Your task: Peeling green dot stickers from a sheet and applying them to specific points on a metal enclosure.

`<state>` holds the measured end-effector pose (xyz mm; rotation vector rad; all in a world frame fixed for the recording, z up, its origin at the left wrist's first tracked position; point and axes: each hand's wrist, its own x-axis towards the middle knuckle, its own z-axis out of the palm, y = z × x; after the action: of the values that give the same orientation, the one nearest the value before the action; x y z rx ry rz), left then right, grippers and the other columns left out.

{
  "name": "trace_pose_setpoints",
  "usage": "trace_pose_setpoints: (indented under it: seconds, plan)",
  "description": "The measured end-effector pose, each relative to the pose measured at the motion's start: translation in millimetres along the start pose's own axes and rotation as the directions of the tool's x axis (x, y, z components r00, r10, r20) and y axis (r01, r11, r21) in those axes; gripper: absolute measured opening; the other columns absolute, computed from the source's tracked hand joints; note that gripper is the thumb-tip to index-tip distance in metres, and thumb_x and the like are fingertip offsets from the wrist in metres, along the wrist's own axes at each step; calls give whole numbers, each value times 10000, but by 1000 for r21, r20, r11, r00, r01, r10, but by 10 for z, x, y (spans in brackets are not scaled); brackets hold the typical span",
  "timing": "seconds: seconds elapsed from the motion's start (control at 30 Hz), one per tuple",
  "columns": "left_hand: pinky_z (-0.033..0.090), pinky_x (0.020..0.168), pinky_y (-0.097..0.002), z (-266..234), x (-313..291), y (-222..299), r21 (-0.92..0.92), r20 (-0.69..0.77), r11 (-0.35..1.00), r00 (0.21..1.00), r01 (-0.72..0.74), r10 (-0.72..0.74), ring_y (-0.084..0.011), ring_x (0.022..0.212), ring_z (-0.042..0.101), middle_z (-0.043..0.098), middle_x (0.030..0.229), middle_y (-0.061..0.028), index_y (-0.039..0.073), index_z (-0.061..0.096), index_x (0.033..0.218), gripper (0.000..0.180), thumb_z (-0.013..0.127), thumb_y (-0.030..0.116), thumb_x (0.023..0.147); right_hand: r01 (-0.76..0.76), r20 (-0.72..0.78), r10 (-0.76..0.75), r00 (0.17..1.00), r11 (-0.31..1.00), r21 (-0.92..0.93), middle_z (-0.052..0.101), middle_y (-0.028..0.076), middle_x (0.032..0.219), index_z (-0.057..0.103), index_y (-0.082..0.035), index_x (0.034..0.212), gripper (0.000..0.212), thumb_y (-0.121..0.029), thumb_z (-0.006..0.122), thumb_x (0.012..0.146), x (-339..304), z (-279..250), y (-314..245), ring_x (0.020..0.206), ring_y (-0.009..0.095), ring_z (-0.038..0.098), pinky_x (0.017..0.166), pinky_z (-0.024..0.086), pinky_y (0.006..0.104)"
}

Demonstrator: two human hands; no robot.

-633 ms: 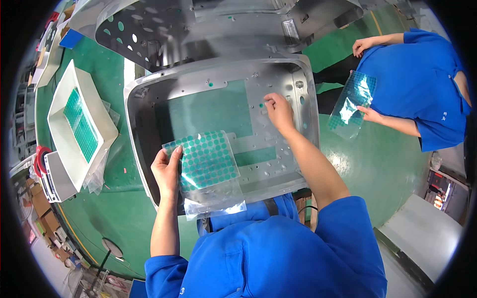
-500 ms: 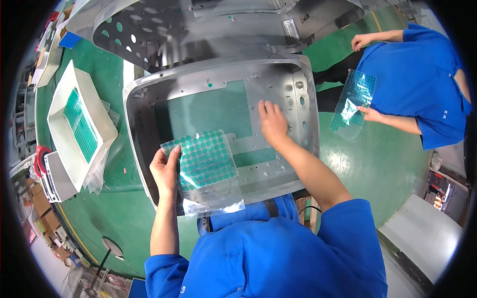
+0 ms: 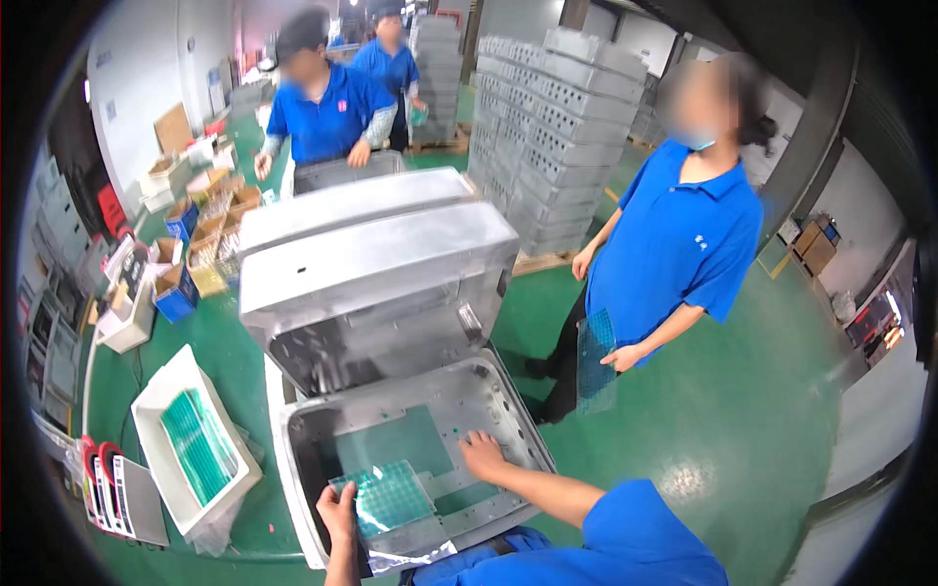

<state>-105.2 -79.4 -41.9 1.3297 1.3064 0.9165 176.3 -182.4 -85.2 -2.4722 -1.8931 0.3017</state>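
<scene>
My left hand (image 3: 338, 510) is closed on the left edge of a clear sheet of green round stickers (image 3: 393, 498), thumb against fingers. The sheet lies over the near left part of an open grey metal housing (image 3: 506, 402). Inside that housing, my right hand (image 3: 481, 456) rests on or just over the holed floor panel, its fingers apart and nothing visible in them. Small green dots sit on the metal near its fingertips. Through the large cut-out in the panel the green floor shows.
Behind stand more grey metal housings (image 3: 381, 249). A white tray (image 3: 249, 474) with green sticker sheets is at left. To the right a co-worker (image 3: 674, 234) holds a similar sheet (image 3: 595, 361). Two more people (image 3: 327, 112) and stacked housings (image 3: 557, 127) are farther back.
The view has tilted up, bringing the far room and co-workers into sight. My left hand keeps the sticker sheet; my right hand stays over the panel, its fingers more spread.
</scene>
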Motion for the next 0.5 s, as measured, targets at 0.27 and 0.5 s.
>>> trace_pose_setpoints:
  seconds: [0.27,0.5]
  plan:
    - [307,459,-177,-243,-424,487,-253,84,965,992,-71,95,-15,517,410,514,593,41,37,567,691,122,652,107,743,89,-490,366,791,723,685,491,144,1119,490,-36,1105,387,-110,570,734,-508,-1008,-11,998,260,497,846,400,349]
    - [273,414,-170,-263,-1056,724,-186,281,946,908,-267,311,1,475,368,498,549,61,20,598,705,87,662,75,727,456,-443,-207,872,674,582,517,125,1107,508,-44,1097,471,-316,639,735,-1275,-1790,-935,1052,256,471,880,375,336]
